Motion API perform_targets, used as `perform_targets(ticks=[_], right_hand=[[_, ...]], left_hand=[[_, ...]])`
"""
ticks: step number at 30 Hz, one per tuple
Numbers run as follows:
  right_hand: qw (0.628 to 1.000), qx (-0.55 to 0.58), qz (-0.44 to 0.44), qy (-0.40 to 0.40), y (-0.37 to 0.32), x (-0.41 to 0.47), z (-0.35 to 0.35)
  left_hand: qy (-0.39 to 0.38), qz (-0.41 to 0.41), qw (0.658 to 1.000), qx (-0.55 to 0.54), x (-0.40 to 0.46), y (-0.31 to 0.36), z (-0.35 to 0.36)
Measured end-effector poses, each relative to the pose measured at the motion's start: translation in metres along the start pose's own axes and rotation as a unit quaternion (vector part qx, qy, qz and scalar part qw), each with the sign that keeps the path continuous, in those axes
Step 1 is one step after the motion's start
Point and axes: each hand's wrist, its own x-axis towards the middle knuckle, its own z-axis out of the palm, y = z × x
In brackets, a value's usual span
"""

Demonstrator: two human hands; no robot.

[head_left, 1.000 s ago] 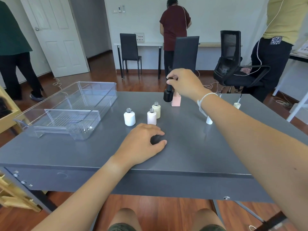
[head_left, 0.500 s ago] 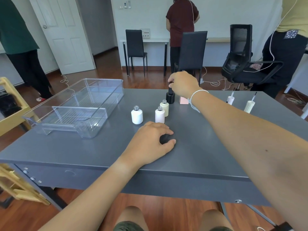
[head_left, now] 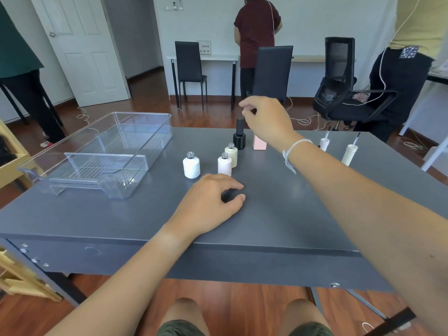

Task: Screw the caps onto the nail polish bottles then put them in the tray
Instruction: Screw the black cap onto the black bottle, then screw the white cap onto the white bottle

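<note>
Tray: one clear plastic tray (head_left: 101, 151) stands at the left of the grey table (head_left: 278, 214), with a divider wall across it and nothing inside.
Open bottles: three without caps, in a cluster right of the tray, namely a white bottle (head_left: 191, 166), a pale pink bottle (head_left: 224, 165) and a cream bottle (head_left: 231, 155) just behind the pink one.
Capped bottle: one black bottle (head_left: 239, 138) stands behind the cluster, its black cap on.
Pink piece: one pink block-shaped bottle (head_left: 260, 143) just right of the black one, its top hidden by the hand.
Loose caps: two with brushes pointing up, a white cap (head_left: 324, 144) and a cream cap (head_left: 349, 154), near the table's right edge.
Left hand: the left hand (head_left: 211, 202) lies on the table, fingers curled over something small and dark; I cannot quite tell what it is.
Right hand: the right hand (head_left: 264, 117) hovers above the black bottle, thumb and forefinger pinched close together, gripping nothing that I can see.
Change: half a second ago that hand was down on the black cap; now it has lifted clear. The left hand has not moved.
</note>
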Motion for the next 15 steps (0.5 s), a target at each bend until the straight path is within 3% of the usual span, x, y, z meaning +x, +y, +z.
perform_targets(ticks=[5, 11, 15], right_hand=[[0.988, 0.137, 0.021, 0.061, 0.011, -0.071, -0.021], [0.981, 0.124, 0.111, 0.100, 0.061, -0.121, -0.038], [0.967, 0.112, 0.160, 0.161, 0.078, -0.120, -0.051]], left_hand=[[0.084, -0.025, 0.994, -0.057, -0.001, -0.002, -0.003], [0.254, -0.078, 0.963, -0.047, 0.006, 0.001, -0.011], [0.278, -0.142, 0.950, -0.035, 0.013, -0.008, -0.018]])
